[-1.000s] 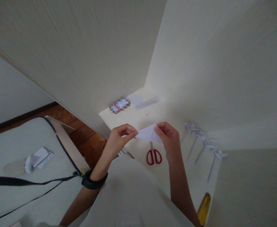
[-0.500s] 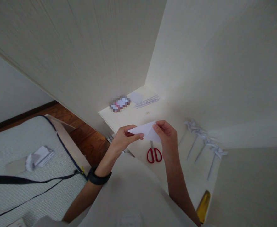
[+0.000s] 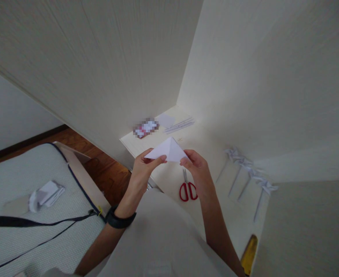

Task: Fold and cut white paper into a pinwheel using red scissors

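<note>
The left hand (image 3: 142, 169) pinches the left corner of a creased white paper triangle (image 3: 169, 148), its thumb lying over the lower edge; the right hand (image 3: 197, 165) grips the right corner between thumb and fingers. The paper is held up above the white tabletop (image 3: 169, 181), its peak pointing to the far side and a fold running down from it. Just on the near side of the paper, red-handled scissors (image 3: 186, 182) lie on the table, blades pointing far. At the far end are thin white sticks (image 3: 179, 126) and a flat white sheet (image 3: 166, 120). To the right, white pinwheels (image 3: 246, 165) on sticks lie in a row, with a yellow object (image 3: 249, 256) at the near right.
</note>
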`<state>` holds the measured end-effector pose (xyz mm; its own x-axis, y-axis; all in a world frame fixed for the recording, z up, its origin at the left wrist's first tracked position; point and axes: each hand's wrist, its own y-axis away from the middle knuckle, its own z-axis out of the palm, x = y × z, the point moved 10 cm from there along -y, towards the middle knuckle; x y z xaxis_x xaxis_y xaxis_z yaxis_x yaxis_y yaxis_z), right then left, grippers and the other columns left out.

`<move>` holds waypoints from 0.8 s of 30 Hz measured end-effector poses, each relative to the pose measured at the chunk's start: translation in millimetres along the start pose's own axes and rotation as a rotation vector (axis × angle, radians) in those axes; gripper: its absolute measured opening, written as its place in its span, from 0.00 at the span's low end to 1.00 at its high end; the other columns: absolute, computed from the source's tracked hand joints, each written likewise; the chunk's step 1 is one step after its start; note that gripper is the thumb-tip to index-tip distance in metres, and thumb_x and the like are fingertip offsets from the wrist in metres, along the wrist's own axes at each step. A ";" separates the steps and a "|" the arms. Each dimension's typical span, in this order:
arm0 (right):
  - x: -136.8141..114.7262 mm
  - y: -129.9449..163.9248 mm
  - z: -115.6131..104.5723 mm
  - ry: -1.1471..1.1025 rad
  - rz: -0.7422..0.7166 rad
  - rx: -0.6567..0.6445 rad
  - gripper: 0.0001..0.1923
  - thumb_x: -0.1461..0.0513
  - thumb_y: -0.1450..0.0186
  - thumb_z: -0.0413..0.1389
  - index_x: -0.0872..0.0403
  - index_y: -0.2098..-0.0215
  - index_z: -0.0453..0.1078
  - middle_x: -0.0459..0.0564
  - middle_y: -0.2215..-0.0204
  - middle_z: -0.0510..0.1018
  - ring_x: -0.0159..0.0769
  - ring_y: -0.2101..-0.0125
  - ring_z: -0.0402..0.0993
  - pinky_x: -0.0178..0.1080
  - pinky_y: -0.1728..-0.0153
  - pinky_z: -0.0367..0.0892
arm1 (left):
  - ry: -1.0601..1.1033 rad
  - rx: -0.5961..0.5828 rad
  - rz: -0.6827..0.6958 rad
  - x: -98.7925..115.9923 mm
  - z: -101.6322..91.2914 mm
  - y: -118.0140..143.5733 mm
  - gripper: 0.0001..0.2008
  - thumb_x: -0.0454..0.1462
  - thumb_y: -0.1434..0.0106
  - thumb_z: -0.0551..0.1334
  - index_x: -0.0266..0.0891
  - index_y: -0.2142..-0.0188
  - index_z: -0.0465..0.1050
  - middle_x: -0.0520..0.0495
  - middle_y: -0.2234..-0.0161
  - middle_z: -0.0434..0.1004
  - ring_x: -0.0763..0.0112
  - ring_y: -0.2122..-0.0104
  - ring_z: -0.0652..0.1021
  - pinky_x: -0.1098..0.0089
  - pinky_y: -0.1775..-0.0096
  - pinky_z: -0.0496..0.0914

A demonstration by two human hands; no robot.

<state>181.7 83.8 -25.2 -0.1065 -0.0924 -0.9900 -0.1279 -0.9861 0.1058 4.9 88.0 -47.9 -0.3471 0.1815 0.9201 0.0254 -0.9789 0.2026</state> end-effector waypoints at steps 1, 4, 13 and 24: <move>2.8 2.2 3.7 -0.002 0.014 -0.005 0.13 0.56 0.50 0.66 0.52 0.68 0.76 0.46 0.72 0.81 0.34 0.71 0.74 0.36 0.67 0.68 | 0.012 0.006 0.007 0.1 0.2 0.6 0.12 0.39 0.50 0.74 0.36 0.68 0.77 0.52 0.75 0.80 0.74 0.75 0.76 0.76 0.70 0.69; 10.7 8.3 13.8 -0.013 0.047 -0.005 0.11 0.55 0.48 0.65 0.53 0.70 0.76 0.46 0.74 0.80 0.35 0.72 0.73 0.37 0.67 0.68 | 0.042 0.017 0.020 0.3 2.4 2.2 0.12 0.39 0.49 0.73 0.36 0.69 0.76 0.52 0.75 0.80 0.73 0.75 0.77 0.75 0.68 0.70; 12.0 9.5 23.2 -0.005 0.060 0.011 0.14 0.55 0.46 0.62 0.52 0.84 0.69 0.46 0.79 0.77 0.36 0.72 0.71 0.38 0.65 0.66 | 0.073 0.032 0.008 4.0 8.3 7.5 0.14 0.38 0.52 0.74 0.37 0.67 0.75 0.54 0.73 0.80 0.74 0.73 0.77 0.75 0.67 0.69; 15.3 11.0 26.3 -0.012 0.058 0.007 0.14 0.54 0.46 0.62 0.52 0.84 0.70 0.46 0.79 0.77 0.36 0.72 0.71 0.38 0.65 0.66 | 0.083 0.030 0.002 1.6 13.5 8.3 0.14 0.36 0.53 0.75 0.36 0.68 0.76 0.52 0.71 0.81 0.71 0.70 0.77 0.73 0.64 0.69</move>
<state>152.7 75.2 -36.8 -0.1257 -0.1474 -0.9811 -0.1277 -0.9783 0.1633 17.3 81.4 -40.3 -0.4235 0.1699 0.8898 0.0542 -0.9757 0.2121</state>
